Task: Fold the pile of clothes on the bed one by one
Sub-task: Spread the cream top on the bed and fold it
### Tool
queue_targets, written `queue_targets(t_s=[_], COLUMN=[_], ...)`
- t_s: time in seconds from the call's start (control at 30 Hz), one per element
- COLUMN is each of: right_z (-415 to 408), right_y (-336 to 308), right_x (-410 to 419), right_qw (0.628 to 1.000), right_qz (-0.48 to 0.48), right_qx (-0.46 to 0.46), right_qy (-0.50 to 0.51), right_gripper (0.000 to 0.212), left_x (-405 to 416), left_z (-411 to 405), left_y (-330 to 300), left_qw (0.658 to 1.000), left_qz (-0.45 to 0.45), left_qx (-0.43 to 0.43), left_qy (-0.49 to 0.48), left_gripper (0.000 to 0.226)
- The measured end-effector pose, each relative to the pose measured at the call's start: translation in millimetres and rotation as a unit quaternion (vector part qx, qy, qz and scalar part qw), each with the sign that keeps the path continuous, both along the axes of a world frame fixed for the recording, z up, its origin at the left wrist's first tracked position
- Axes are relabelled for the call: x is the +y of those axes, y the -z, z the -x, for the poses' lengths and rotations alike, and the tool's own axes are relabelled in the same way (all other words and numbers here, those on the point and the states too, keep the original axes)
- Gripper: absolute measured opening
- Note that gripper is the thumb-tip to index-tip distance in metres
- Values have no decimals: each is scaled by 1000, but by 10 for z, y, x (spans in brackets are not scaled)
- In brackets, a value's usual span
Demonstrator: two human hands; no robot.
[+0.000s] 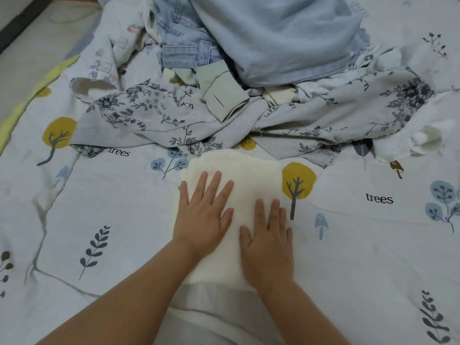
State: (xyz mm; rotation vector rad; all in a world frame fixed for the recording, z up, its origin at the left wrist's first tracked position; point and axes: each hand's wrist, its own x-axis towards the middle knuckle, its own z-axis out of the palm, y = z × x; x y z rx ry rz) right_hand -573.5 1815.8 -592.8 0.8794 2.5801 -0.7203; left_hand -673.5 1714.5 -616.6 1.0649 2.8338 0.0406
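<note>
A cream knitted garment (245, 175) lies folded into a compact rectangle on the bed, in the middle of the view. My left hand (202, 215) presses flat on its left half, fingers straight and spread. My right hand (267, 237) lies flat on its right half, fingers straight. Behind it sits the pile of clothes: a grey floral garment (154, 115) spread in front, a mint green sleeve (224, 95), light denim jeans (181, 46) and a pale blue garment (286, 38) on top.
The bed sheet (361, 245) is white with tree and leaf prints and reaches all round the folded piece. A white cloth (428, 138) lies at the right of the pile. The bed's left edge and floor (27, 53) show at top left.
</note>
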Motion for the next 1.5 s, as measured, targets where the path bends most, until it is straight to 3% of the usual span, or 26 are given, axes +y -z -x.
queue_targets(t_s=[0.07, 0.23, 0.33, 0.37, 0.43, 0.5, 0.6, 0.67, 0.77, 0.8, 0.9, 0.97, 1.13, 1.33, 1.5], right_z=[18, 33, 28, 14, -16, -15, 1, -19, -76, -88, -134, -158, -168, -122, 139], right_y=[21, -39, -151, -204, -303, -352, -335, -308, -300, -294, -279, -308, -497, -848, -1100], right_x=[30, 62, 137, 163, 215, 263, 296, 304, 295, 284, 229, 190, 120, -214, -788], right_qw=[1000, 999, 994, 990, 976, 959, 939, 925, 888, 879, 875, 875, 882, 875, 866], right_qz=[8, 36, 100, 118, 147, 190, 253, 291, 364, 380, 392, 390, 385, 409, 437], right_qx=[-4, 2, 37, 60, 102, 92, 25, 20, 59, 70, 88, 108, 147, 192, 216], right_qy=[2, -1, 25, 53, 126, 189, 232, 245, 274, 278, 269, 266, 228, 173, 115], right_gripper=[62, 64, 66, 67, 70, 66, 61, 61, 59, 60, 61, 55, 42, 32, 39], left_x=[4, 31, 23, -1, -102, -230, -333, -376, -447, -484, -560, -575, -680, -1106, -1746], left_z=[26, 45, 59, 61, 90, 98, -12, -71, -47, -25, -4, -33, -103, -91, 65], left_y=[4, -42, -234, -322, -450, -495, -471, -478, -517, -521, -543, -569, -689, -1035, -1372], left_qw=[1000, 999, 988, 974, 913, 875, 867, 825, 782, 762, 657, 624, 608, 625, 629], left_qz=[8, 23, -63, -124, -196, -166, -139, -208, -274, -293, -366, -393, -439, -474, -504], left_qx=[-18, -47, -100, -90, -97, -166, -292, -370, -441, -467, -551, -568, -557, -520, -469], left_qy=[-7, -10, -96, -166, -344, -424, -379, -372, -345, -340, -363, -364, -356, -339, -360], left_gripper=[55, 72, 73, 71, 71, 62, 63, 79, 86, 89, 89, 75, 74, 71, 65])
